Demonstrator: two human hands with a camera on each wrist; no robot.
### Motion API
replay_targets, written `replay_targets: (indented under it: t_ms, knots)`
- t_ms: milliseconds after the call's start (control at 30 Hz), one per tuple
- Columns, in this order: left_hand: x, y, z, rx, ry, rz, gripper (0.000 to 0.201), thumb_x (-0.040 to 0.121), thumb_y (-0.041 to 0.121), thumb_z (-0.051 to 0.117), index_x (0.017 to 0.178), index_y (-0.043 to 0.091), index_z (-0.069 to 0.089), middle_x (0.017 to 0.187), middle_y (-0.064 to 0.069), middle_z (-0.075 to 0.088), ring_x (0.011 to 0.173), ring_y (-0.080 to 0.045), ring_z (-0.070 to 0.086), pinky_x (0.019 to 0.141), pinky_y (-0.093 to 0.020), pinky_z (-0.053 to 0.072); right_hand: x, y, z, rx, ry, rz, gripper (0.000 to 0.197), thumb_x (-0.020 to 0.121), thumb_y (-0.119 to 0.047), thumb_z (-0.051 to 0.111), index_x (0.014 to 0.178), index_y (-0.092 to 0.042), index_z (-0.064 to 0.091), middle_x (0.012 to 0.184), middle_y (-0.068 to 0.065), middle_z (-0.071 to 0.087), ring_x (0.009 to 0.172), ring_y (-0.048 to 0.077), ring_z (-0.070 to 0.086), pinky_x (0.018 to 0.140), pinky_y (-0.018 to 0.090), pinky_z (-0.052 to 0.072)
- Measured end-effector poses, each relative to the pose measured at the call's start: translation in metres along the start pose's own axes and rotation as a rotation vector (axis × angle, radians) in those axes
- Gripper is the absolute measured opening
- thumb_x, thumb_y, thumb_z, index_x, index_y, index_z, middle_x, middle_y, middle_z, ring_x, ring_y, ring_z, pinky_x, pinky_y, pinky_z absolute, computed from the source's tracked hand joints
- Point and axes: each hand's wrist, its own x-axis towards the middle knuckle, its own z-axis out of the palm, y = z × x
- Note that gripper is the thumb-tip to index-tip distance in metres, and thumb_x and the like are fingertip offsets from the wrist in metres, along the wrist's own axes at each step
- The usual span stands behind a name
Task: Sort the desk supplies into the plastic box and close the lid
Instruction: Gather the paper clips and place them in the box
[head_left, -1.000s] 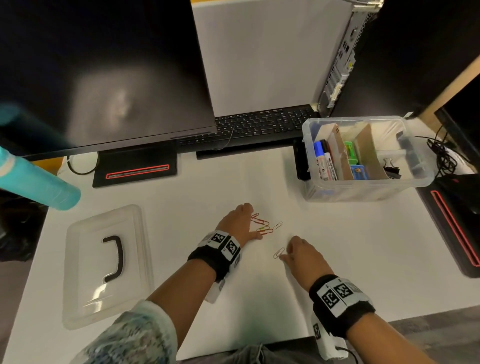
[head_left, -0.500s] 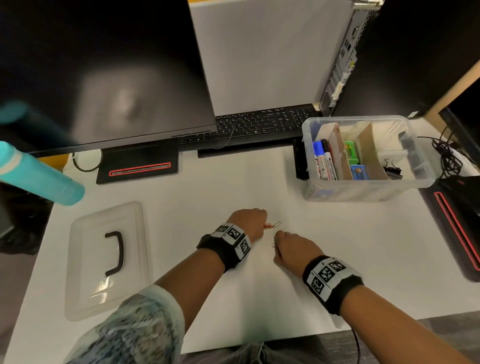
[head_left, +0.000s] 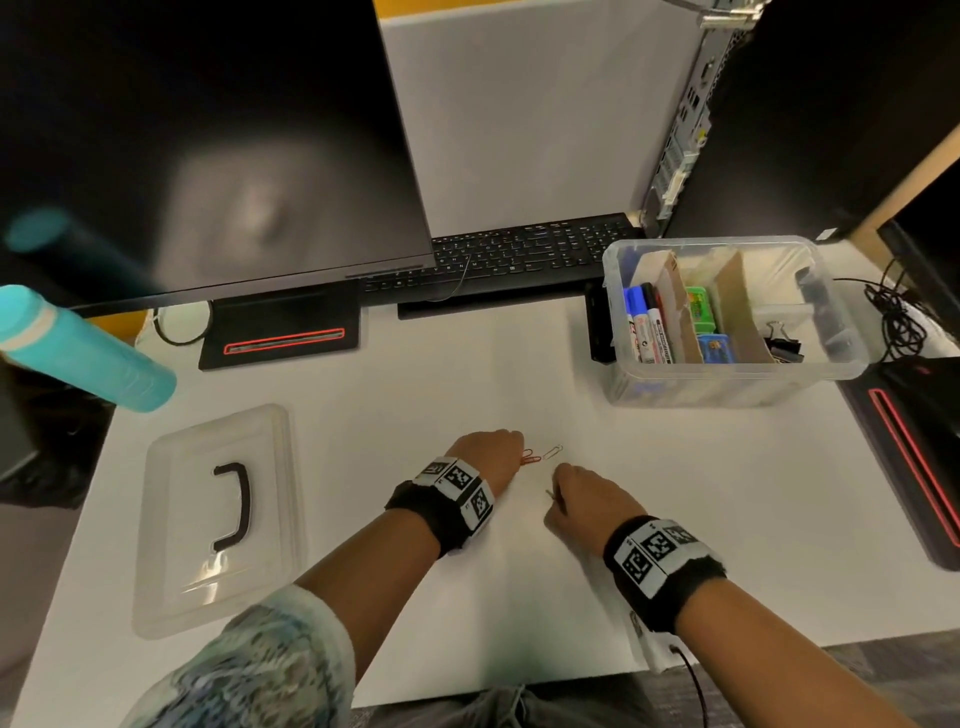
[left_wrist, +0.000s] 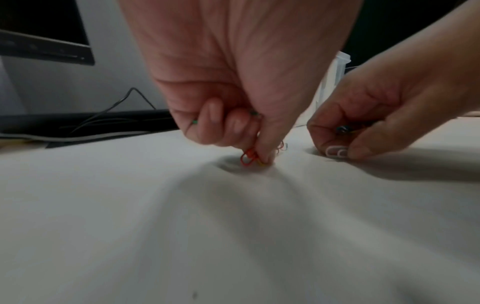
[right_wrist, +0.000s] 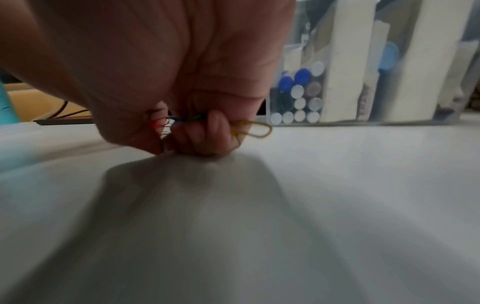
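Observation:
Several coloured paper clips are gathered in both fists at mid-desk. My left hand (head_left: 511, 452) has its fingers curled and pinches red paper clips (left_wrist: 248, 159) against the white desk, with more tucked in the palm. One loose clip (head_left: 552, 452) lies just to the right of it. My right hand (head_left: 563, 486) grips a bunch of clips, a yellow clip (right_wrist: 253, 128) sticking out of the fist, and pinches a white clip (left_wrist: 336, 151) on the desk. The open plastic box (head_left: 737, 371) stands at the back right with markers, small packs and binder clips between cardboard dividers. Its clear lid (head_left: 171, 519) lies at the left.
A monitor (head_left: 208, 145) and its base, a keyboard (head_left: 519, 254) and a computer tower stand along the back. A teal bottle (head_left: 78, 348) pokes in from the left. A black device with a red stripe (head_left: 909, 457) and cables sit beyond the box on the right.
Both hands went from lying flatter over the scattered clips to curled fists, drawing closer together. Most clips left the desk and are now held; one loose clip stays.

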Motion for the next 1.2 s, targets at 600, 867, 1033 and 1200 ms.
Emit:
replay_targets:
  t_ms: [600,867,1033,1200]
  knots:
    - [-0.067,-0.057,0.013,-0.552,0.2,-0.109,0.021,0.101,0.026,0.036,0.096,0.009,0.049,0.083,-0.003,0.056,0.072,-0.02,0.05,0.064,-0.029,0.033,0.036,0.009,-0.039,-0.283,0.039,-0.108,0.016,0.096,-0.022,0.037,0.111,-0.019,0.042,0.084,0.005,0.058,0.07,0.025,0.051,0.064,0.031,0.04]
    - [-0.068,-0.053,0.0,-0.599,0.26,-0.144,0.023,0.1,0.027,0.037,0.093,0.008,0.048,0.071,0.002,0.05,0.061,-0.014,0.044,0.059,-0.028,0.034,0.027,0.001,-0.036,-0.296,-0.128,-0.048,0.023,0.094,-0.015,0.038,0.116,-0.009,0.044,0.109,0.01,0.061,0.096,0.028,0.06,0.075,0.033,0.043]
    - [-0.052,-0.023,-0.028,-0.631,0.32,-0.086,0.026,0.1,0.028,0.037,0.099,0.006,0.051,0.084,-0.008,0.061,0.067,-0.018,0.05,0.066,-0.034,0.043,-0.027,0.021,-0.12,0.139,0.155,-0.114,0.009,0.098,-0.019,0.042,0.092,-0.013,0.046,0.081,0.006,0.059,0.076,0.024,0.057,0.062,0.029,0.037]
    - [-0.027,0.011,-0.058,-0.607,0.343,-0.047,0.025,0.1,0.028,0.037,0.1,0.008,0.051,0.086,-0.008,0.062,0.076,-0.024,0.057,0.071,-0.038,0.046,-0.022,0.087,-0.245,0.124,0.554,0.161,0.012,0.096,-0.018,0.045,0.1,-0.008,0.051,0.101,0.022,0.06,0.095,0.035,0.058,0.076,0.033,0.038]
